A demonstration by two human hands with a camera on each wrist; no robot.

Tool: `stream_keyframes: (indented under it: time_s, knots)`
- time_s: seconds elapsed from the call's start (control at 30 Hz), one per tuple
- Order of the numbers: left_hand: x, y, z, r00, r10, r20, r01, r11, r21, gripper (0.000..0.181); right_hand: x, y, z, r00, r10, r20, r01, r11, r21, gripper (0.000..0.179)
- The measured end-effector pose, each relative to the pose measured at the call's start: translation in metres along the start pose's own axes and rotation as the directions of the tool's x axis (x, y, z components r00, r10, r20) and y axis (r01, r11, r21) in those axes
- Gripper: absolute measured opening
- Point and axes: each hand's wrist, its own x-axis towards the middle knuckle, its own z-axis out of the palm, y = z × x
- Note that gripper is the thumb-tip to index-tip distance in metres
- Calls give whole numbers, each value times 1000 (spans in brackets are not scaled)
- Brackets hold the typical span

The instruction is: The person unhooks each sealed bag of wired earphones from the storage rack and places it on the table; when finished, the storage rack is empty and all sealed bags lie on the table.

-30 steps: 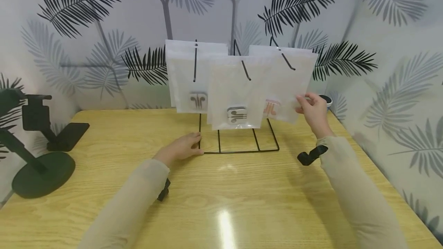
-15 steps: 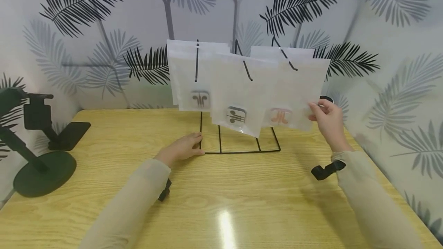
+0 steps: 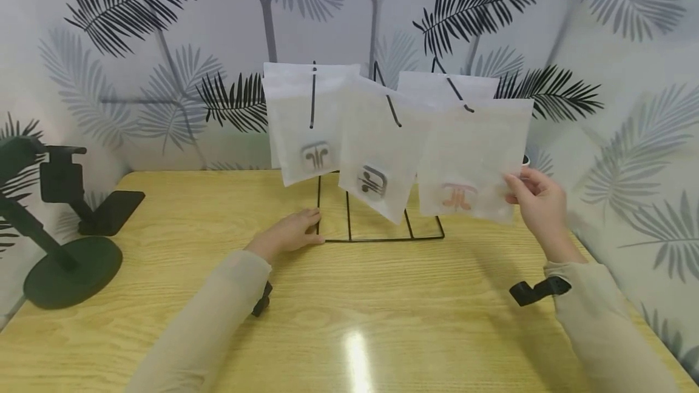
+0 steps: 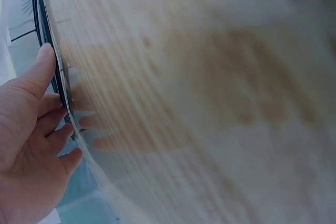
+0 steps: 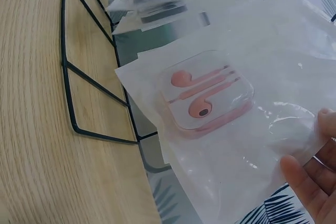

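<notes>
Small clear bags with boxed earphones hang from a black wire display rack [image 3: 382, 240]. My right hand [image 3: 542, 206] pinches the lower right edge of the front right bag [image 3: 480, 150], which shows pink earphones [image 5: 202, 95] in the right wrist view. The right hook's tip overlaps this bag's top; whether the bag still hangs there I cannot tell. Dark earphones show in the left bag [image 3: 297, 114] and the tilted middle bag [image 3: 382, 138]. My left hand [image 3: 286, 234] holds the rack's front left base corner, thumb and fingertips at the wire in the left wrist view [image 4: 37, 129].
A dark green stand [image 3: 71, 272] with a round base and a black phone-like holder [image 3: 111, 211] stand at the left. The wooden table [image 3: 327, 320] meets a leaf-patterned backdrop [image 3: 218, 29]. A small round-topped item is mostly hidden behind my right hand.
My right hand has moved right, down and nearer, drawing the right bag with it. The middle bag has swung to a tilt and the left bag has tilted slightly. My left hand stays put.
</notes>
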Motion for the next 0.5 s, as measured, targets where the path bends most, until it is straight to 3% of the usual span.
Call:
stream_keyframes:
  time_s: [0.3, 0.5]
  knots:
    - [-1, 1, 0, 1000, -9, 9, 9, 1000, -6, 68, -4, 4, -11, 997, -74, -21, 72, 991, -110, 13]
    - [1, 1, -1, 1000, -5, 4, 5, 1000, 0, 68, -8, 4, -18, 996, -80, -28, 77, 991, -111, 14]
